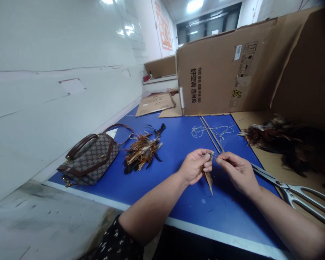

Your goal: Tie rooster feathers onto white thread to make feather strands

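My left hand (195, 166) is closed around the base of some brown feathers (208, 180), whose tips point down below the fingers. Beside it my right hand (237, 171) pinches a fine pale thread, which runs to the feather ends at my left fingertips. More of this string (197, 131) lies in loose loops on the blue tabletop (176, 202) just beyond the hands. Two thin sticks (209, 131) lie there side by side, crossed by the string. A pile of loose brown and black feathers (143, 151) sits left of my hands.
Large scissors (287, 187) lie at the right, close to my right forearm. Dark feathers (276, 141) are heaped behind them on cardboard. A patterned handbag (93, 159) stands at the left, and a big cardboard box (219, 72) walls off the back.
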{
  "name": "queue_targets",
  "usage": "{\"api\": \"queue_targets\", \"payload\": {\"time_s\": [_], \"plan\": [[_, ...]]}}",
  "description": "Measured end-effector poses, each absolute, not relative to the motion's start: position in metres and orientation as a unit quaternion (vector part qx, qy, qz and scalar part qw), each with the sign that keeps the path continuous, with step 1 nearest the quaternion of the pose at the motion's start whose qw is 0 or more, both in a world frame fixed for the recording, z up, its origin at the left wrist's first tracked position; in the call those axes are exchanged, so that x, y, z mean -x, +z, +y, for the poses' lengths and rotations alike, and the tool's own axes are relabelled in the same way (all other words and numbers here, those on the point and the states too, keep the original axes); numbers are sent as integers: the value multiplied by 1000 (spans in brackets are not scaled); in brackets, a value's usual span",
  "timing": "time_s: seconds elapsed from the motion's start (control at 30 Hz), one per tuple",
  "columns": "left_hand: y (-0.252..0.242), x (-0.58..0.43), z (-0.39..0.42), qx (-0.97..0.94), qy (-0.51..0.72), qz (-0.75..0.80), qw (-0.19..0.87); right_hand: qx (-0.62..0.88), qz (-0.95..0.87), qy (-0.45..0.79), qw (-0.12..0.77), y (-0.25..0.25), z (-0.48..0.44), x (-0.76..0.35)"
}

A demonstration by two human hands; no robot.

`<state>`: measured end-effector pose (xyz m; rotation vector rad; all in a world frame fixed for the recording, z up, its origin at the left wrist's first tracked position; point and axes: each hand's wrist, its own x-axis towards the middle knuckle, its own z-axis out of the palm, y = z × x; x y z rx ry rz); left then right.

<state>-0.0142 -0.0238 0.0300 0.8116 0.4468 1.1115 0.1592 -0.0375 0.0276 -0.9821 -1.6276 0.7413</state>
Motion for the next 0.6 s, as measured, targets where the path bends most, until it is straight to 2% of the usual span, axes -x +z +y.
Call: {"api": "queue_targets", "payload": {"time_s": [0.1,0.2,0.33,0.6], "plan": [[28,12,-24,-392,525,223,722,408,-678,311,525,30,-40,-157],[23,10,-26,-451,547,279,648,392,-691,316,518,30,-41,-157],[16,8,-29,-535,510,350,575,395,-699,306,511,26,-38,-159],[14,9,-28,-498,469,378,623,378,-680,375,504,28,-39,-161]]}}
